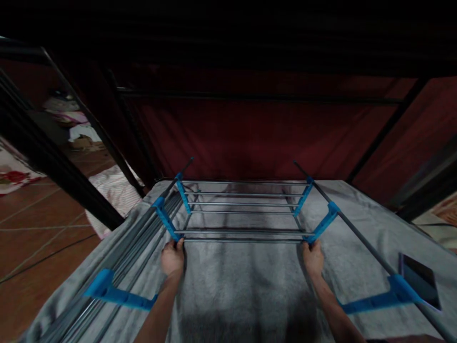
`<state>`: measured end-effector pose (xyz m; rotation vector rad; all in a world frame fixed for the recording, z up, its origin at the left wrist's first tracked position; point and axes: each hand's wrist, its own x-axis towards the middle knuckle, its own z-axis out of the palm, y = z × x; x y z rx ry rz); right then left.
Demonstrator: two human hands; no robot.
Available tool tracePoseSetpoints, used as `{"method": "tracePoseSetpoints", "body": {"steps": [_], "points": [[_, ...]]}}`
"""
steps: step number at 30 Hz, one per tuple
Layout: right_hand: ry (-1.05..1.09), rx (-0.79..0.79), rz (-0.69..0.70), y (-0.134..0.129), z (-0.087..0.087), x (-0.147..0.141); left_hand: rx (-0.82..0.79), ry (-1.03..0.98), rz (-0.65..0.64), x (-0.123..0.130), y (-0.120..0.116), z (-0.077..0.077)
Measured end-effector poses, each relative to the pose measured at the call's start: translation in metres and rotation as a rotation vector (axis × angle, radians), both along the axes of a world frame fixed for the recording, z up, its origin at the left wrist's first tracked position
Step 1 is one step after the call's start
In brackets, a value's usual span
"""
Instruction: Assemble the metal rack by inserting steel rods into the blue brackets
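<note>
A rack [246, 232] of thin metal rods and blue plastic brackets lies on a grey cloth. My left hand [172, 258] has its fingers closed around the inner end of the left middle bracket [166, 219]. On the other side, my right hand [313, 258] grips the inner end of the right middle bracket [323, 224]. Crossbars span between these two brackets and between the far pair. Closest to me, the near left bracket [121, 296] and near right bracket [378, 301] have no crossbars joining them. A long side pole [367, 247] runs through the right-hand brackets.
Several loose metal rods [135, 255] lie along the left side of the grey cloth [243, 290]. A phone [421, 280] rests at the right. Dark posts [82, 186] and a red panel [228, 138] stand around the surface. Tiled floor [46, 238] shows at left.
</note>
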<state>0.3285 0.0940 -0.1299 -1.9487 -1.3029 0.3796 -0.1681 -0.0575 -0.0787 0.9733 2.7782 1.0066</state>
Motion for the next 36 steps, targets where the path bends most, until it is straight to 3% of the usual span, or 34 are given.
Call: {"method": "tracePoseSetpoints", "body": {"steps": [3,6,10,13,15,18,23,28,31,33,36], "points": [[0.021,0.003,0.04,0.001,0.004,0.002,-0.001,0.014,-0.001,0.006,0.001,0.004],[0.018,0.141,0.127,-0.009,0.0,-0.002,0.027,0.027,0.028,0.021,-0.004,0.006],[-0.057,0.317,0.172,-0.045,-0.029,-0.02,0.097,0.058,0.016,0.056,-0.028,0.004],[-0.128,0.279,0.378,-0.07,-0.056,-0.032,0.126,0.076,-0.024,0.071,-0.053,0.008],[-0.164,0.251,0.501,-0.078,-0.067,-0.034,0.149,0.052,-0.086,0.071,-0.066,0.016],[-0.204,0.23,0.554,-0.079,-0.071,-0.033,0.24,-0.053,-0.233,0.073,-0.074,0.038],[-0.265,0.232,0.53,-0.08,-0.063,-0.036,0.472,-0.106,-0.323,0.102,-0.045,0.099],[-0.266,0.255,0.519,-0.084,-0.057,-0.041,0.746,0.095,-0.329,0.11,0.03,0.198],[-0.266,0.241,0.536,-0.085,-0.054,-0.041,0.787,0.235,-0.308,0.085,0.081,0.266],[-0.268,0.22,0.543,-0.086,-0.052,-0.041,0.713,0.316,-0.329,0.057,0.105,0.305],[-0.256,0.203,0.533,-0.089,-0.05,-0.042,0.433,0.463,-0.353,0.008,0.11,0.339]]}}
